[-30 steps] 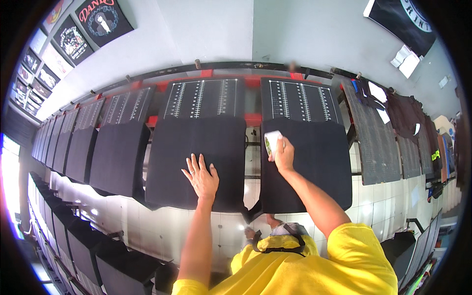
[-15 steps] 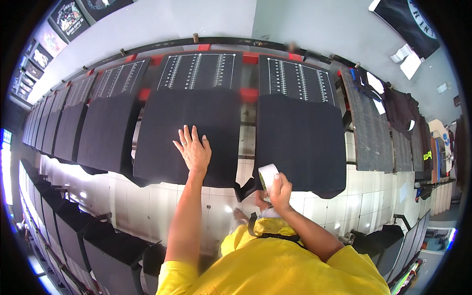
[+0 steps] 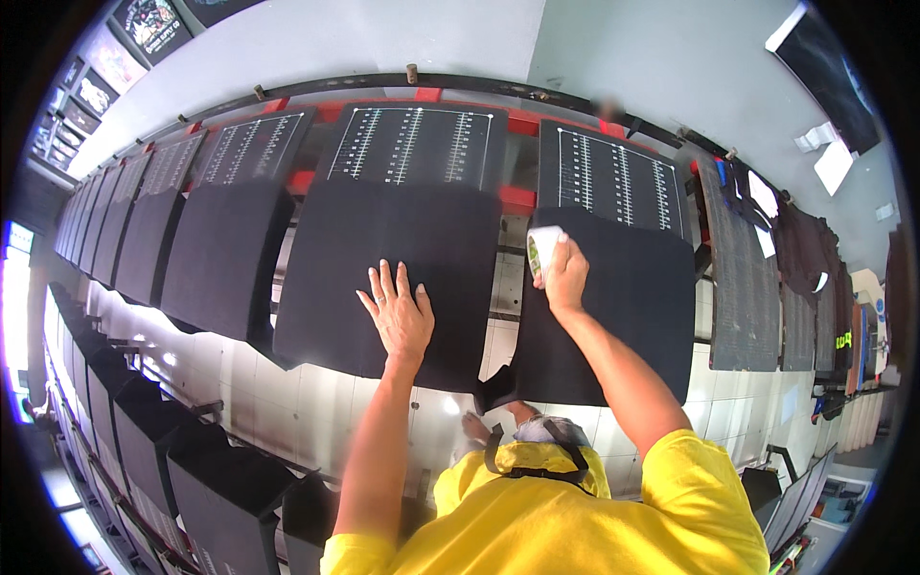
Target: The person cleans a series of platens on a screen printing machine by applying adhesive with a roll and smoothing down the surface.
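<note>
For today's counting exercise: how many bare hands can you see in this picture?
2. The left hand lies flat, fingers spread, on the middle black pallet. The right hand grips a tape roll at the next pallet's left edge. None seem hidden.

Black cloth [image 3: 402,259] lies flat on each ruled platen [image 3: 412,144] in the row.
</note>
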A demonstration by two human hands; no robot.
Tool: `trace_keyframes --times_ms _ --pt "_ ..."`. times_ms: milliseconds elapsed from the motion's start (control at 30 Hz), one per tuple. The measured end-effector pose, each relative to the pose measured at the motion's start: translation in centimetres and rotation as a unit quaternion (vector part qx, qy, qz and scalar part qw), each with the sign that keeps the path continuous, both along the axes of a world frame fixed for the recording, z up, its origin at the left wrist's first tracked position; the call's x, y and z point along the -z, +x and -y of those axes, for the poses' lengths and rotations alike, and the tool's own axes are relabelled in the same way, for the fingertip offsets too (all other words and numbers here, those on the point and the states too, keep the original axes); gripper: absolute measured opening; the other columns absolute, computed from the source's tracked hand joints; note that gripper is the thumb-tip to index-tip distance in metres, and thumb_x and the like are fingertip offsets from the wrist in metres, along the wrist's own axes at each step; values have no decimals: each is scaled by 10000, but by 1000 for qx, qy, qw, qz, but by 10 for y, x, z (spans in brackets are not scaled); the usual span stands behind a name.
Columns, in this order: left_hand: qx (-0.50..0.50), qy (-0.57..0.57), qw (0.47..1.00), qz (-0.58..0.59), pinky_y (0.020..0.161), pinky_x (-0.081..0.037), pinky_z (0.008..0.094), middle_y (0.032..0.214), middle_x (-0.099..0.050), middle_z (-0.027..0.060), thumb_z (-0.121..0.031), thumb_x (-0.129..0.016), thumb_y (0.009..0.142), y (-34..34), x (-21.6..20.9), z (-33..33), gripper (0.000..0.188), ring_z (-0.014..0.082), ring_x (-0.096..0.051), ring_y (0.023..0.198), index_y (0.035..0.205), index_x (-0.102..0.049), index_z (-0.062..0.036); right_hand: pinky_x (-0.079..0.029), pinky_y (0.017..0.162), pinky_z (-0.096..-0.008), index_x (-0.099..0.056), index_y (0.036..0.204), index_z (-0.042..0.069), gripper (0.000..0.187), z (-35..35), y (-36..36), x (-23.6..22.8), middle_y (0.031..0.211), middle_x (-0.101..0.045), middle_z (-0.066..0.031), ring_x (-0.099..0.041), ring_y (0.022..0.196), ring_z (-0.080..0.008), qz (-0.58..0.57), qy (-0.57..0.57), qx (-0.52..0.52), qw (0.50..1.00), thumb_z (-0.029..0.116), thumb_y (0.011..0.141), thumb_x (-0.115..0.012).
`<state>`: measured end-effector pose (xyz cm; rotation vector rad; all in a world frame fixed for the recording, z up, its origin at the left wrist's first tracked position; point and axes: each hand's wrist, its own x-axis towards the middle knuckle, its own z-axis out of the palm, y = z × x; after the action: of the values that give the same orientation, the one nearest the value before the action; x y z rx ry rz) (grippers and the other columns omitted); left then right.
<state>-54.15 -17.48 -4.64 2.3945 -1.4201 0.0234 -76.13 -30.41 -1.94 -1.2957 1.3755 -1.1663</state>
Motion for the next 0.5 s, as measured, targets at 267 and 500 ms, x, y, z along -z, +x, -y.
trace_keyframes --times_ms 267,500 --pt "0 10 1000 -8 1179 -115 601 1541 -337 183 -278 -468 979 -2 -3 0 505 369 -224 1464 1421 -461 -35 -460 354 -308 -612 884 -49 516 112 21 0 543 -569 -111 -569 397 -176 -4 -15 14 1000 404 1028 -411" --pt "-7 10 1000 -3 1183 -116 594 1542 -341 173 -293 -465 982 -1 -1 1 503 357 -223 1468 1423 -467 -53 -496 376 -326 -620 911 -62 493 95 23 1 589 -595 -127 -584 415 -189 18 4 42 999 377 1019 -424"
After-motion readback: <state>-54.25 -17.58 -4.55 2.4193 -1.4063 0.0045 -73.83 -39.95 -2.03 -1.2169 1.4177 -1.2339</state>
